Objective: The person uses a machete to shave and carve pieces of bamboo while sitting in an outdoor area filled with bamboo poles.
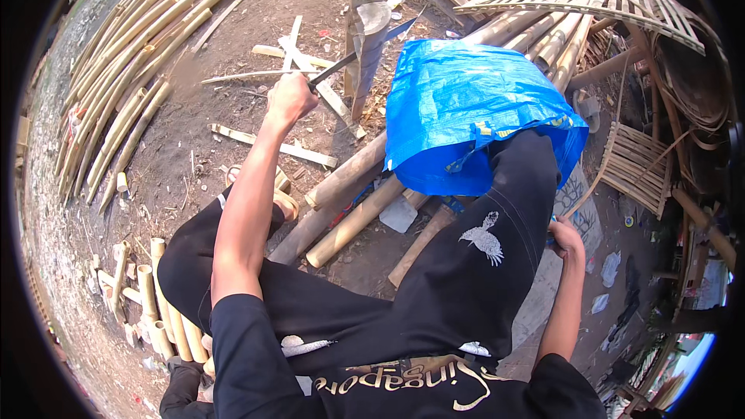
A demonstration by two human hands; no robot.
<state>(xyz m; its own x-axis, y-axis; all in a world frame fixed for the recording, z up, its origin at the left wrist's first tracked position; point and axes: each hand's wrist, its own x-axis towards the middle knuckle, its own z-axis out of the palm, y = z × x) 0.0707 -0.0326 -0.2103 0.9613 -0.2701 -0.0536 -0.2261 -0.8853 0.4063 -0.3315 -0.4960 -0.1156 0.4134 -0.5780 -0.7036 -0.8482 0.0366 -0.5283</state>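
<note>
My left hand (290, 99) is closed round the grip of a long knife (335, 67). Its dark blade slants up and right against an upright wooden block (365, 50), and a bluish tip shows past the block. By my right thigh, my right hand (567, 237) has its fingers curled on a small blue item, mostly hidden behind my leg; I cannot make out its kind. A thin bamboo strip (596, 183) rises near that hand. A blue plastic sheet or sack (466, 101) is draped over my right knee.
Bamboo poles (132, 70) lie piled at the far left, with short bamboo pieces (167, 302) nearer. Thick poles (353, 221) pass beneath my legs. Split strips (272, 147) litter the dirt. Slatted bamboo panels (636, 163) and more poles crowd the right.
</note>
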